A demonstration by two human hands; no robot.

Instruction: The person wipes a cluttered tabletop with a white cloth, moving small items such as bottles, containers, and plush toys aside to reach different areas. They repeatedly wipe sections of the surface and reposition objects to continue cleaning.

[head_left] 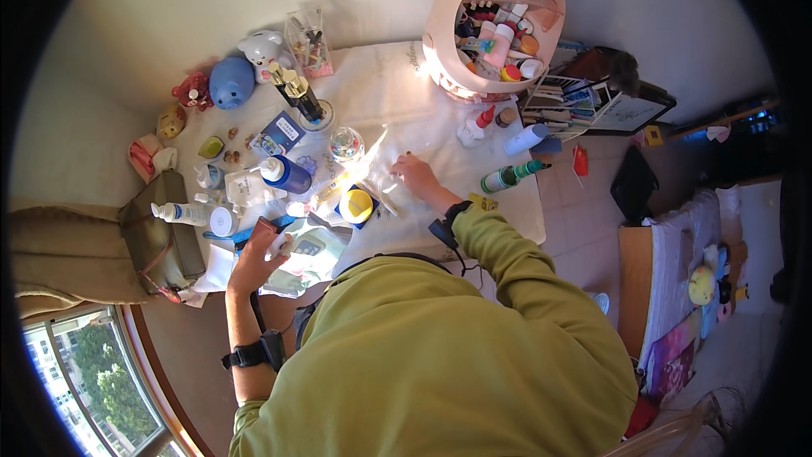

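My left hand [250,261] is closed around a small white object [279,245], with a reddish-brown piece [262,229] showing at its fingers. It hovers beside a pale green plastic pouch [311,250] at the table's near edge. Over the middle of the cloth, my right hand [419,178] reaches left with its fingers apart and no held thing visible. Near it lie a slim pale stick [385,198] and a yellow round lid or disc [356,206] on a dark blue square. A clear round jar [346,145] of colourful bits stands farther left.
A blue pump bottle [286,174], white bottles and a white jar [222,222] crowd the left. Behind stand a blue pig figure [231,83] and a clear pen holder [309,42]. A pink bin [440,42] of cosmetics, a red-capped bottle [475,127] and a green bottle [511,176] are right.
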